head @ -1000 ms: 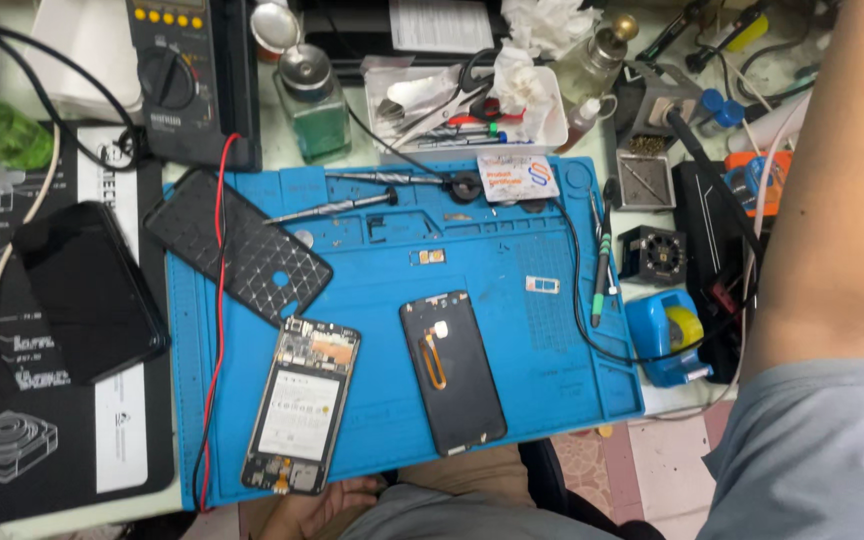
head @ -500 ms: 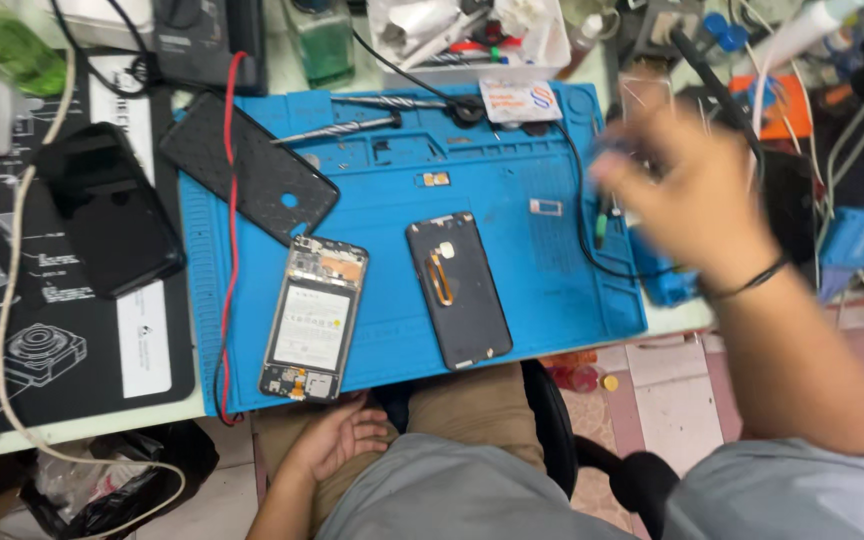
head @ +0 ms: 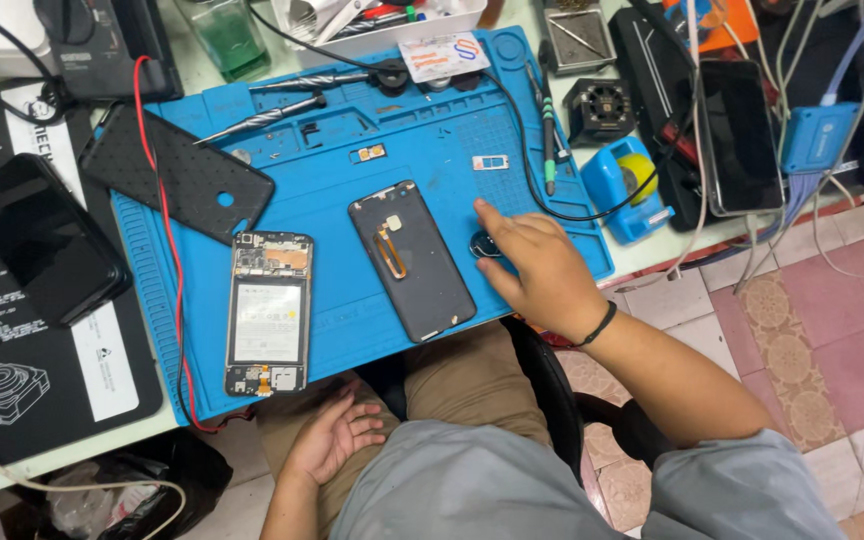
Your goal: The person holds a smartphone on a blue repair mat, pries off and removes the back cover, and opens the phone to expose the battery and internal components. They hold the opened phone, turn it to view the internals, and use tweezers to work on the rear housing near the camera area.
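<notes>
Right hand: the right hand (head: 542,275) rests palm-down on the blue mat (head: 352,330), fingers loosely spread, covering a small dark round part (head: 482,245); whether it grips the part I cannot tell.
Left hand: the left hand (head: 332,435) lies in the lap below the bench edge, palm up, fingers relaxed, holding nothing.
Back cover: the dark back cover (head: 412,260) lies flat just left of the right hand.
Opened phone: the opened phone (head: 267,312) lies further left on the mat.
Label: a white card (head: 444,55) with red and blue marks sits at the mat's top edge.
</notes>
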Demonstrator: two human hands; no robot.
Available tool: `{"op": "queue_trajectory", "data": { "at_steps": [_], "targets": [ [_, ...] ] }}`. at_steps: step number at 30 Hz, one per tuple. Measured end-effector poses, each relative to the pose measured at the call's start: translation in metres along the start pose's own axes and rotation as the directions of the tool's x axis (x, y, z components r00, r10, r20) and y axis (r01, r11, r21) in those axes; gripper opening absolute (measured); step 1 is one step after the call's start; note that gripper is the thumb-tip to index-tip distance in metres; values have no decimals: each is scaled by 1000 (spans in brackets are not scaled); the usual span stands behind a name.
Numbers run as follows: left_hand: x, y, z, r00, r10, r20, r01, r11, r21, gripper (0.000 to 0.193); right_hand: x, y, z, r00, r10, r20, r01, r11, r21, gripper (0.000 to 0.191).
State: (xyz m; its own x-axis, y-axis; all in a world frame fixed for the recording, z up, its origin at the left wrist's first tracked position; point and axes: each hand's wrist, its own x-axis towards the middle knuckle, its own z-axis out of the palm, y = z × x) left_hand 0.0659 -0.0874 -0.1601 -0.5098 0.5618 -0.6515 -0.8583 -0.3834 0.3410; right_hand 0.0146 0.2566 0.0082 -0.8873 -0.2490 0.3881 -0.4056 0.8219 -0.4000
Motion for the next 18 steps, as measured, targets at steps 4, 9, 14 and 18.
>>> {"op": "queue_trajectory", "data": {
  "at_steps": [4, 9, 14, 18],
  "targets": [
    [-1, 1, 6, 1000, -20, 22, 20, 999, -28, 44, -2, 4, -7, 1000, 1, 15, -2, 996, 88, 63],
    [-2, 15, 21, 995, -91, 38, 93, 994, -52, 46, 24, 8, -45, 1000, -8, -14, 10, 989, 145, 44],
    [-1, 19, 27, 986, -147, 75, 153, 985, -82, 52, 46, 11, -86, 992, 11, -126, 10, 987, 163, 25],
    [-4, 22, 31, 985, -166, 42, 170, 977, -127, 56, 75, 24, -116, 986, 36, -165, -7, 984, 176, 20]
  ]
}}
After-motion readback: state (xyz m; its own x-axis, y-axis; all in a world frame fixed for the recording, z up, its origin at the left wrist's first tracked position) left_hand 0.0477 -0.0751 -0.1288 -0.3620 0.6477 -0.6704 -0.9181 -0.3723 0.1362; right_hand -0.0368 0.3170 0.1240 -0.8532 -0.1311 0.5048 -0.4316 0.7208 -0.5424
